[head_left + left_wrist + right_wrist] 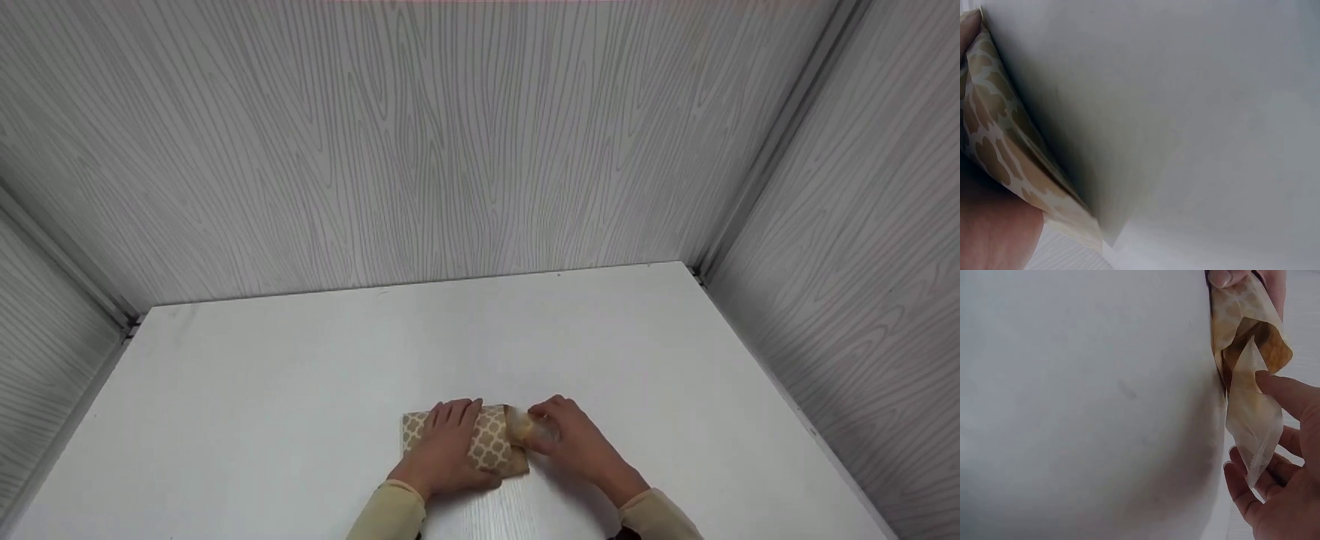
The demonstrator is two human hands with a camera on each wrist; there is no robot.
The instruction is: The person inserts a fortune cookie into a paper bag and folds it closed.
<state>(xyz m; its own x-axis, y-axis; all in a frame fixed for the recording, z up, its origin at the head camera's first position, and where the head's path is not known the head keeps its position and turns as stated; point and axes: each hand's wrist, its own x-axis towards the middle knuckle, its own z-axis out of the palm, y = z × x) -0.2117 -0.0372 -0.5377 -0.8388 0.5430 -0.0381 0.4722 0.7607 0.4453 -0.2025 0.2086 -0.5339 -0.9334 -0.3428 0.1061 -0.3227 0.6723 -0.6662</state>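
Checked R hand [574, 442] first: partway closed, loosely curled, w/ translucent pouch [1255, 422] held lightly between thumb and fingers. Noted pouch tip as lying to L of R hand, directed away from palm, at open mouth [1276, 354] of patterned paper bag [491, 442]. Judged key relation: approx. alignment of pouch's long axis w/ bag's, both running roughly L–R in head view, w/ mouth facing R hand. Can't confirm tip as inside mouth vs. just in front of it.

Checked L hand [446, 450]: laid across top of bag, w/ fingertips at far edge and thumb along near edge, so closed over bag's width and gripping it. Recorded L hand as nearer to bag (in contact), R hand as just beside mouth end.

Noted re bag: tan w/ pale lattice print, brown interior, lying on its side on white tabletop [300, 375], toward near side, approx. mid-width. Noted re pouch: blurred in head view; contents, if any, unconfirmed.

Further out: cream sleeves [390, 514] at both wrists, then grey wood-grain back panel [420, 150], plus matching L side panel [45, 337] and R side panel [847, 262].
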